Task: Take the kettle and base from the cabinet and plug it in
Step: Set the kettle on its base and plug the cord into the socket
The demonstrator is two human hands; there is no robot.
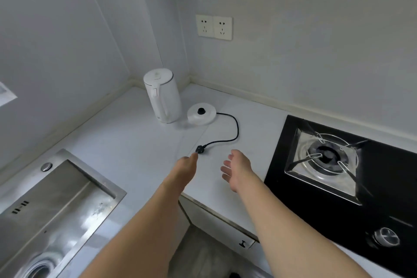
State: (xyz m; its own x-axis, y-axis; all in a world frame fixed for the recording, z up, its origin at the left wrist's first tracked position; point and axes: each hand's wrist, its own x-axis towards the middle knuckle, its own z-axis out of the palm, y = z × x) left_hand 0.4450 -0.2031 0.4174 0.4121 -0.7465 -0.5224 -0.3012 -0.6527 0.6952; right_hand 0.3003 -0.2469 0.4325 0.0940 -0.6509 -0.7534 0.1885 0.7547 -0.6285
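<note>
A white kettle (163,95) stands upright in the back corner of the white counter (126,142). Its round white base (201,116) lies just to the right of it, apart from the kettle. A black cord (234,128) curls from the base toward me and ends in a black plug (200,149) lying on the counter. My left hand (186,166) reaches out and its fingertips touch the plug. My right hand (237,168) hovers open beside it, palm turned left, holding nothing. A double wall socket (214,27) sits on the wall above.
A steel sink (56,198) is set into the counter on the left. A black gas hob (338,165) with a burner and a knob (384,237) fills the right side. A cabinet door handle (242,243) shows below the counter's edge.
</note>
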